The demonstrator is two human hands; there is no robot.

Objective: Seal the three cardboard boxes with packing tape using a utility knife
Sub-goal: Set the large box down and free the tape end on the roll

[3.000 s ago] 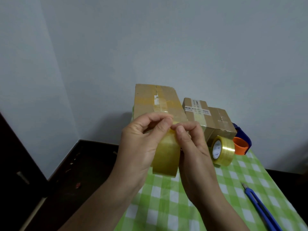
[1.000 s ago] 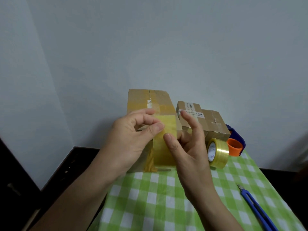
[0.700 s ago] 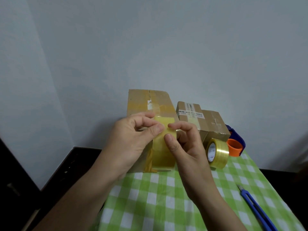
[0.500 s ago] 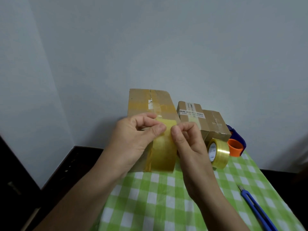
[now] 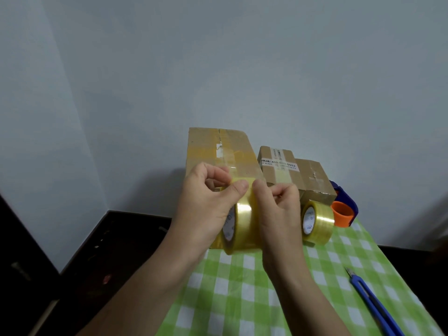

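Gripping a roll of packing tape [image 5: 243, 224] from both sides, we hold it upright above the near edge of the desk [image 5: 242, 294], which wears a green-and-white checked cloth. Our left hand [image 5: 206, 209] wraps the roll's left face, its thumb pressed on the top of the roll. Our right hand [image 5: 278, 214] closes on the right side, thumb and fingertips pinched at the tape right beside the left thumb; whether they have the loose end we cannot tell.

Behind the roll stands the large cardboard box [image 5: 218, 149], its top seam already crossed with tape. To its right sit a smaller box with a white label [image 5: 278, 163] and, touching it, a third box [image 5: 312, 175]. A second tape roll [image 5: 317, 221] stands on edge in front of that third box, with an orange-and-blue tape dispenser [image 5: 344, 209] just beside it. Farther right, near the desk's edge, lies the blue utility knife [image 5: 373, 301], well apart from both hands.
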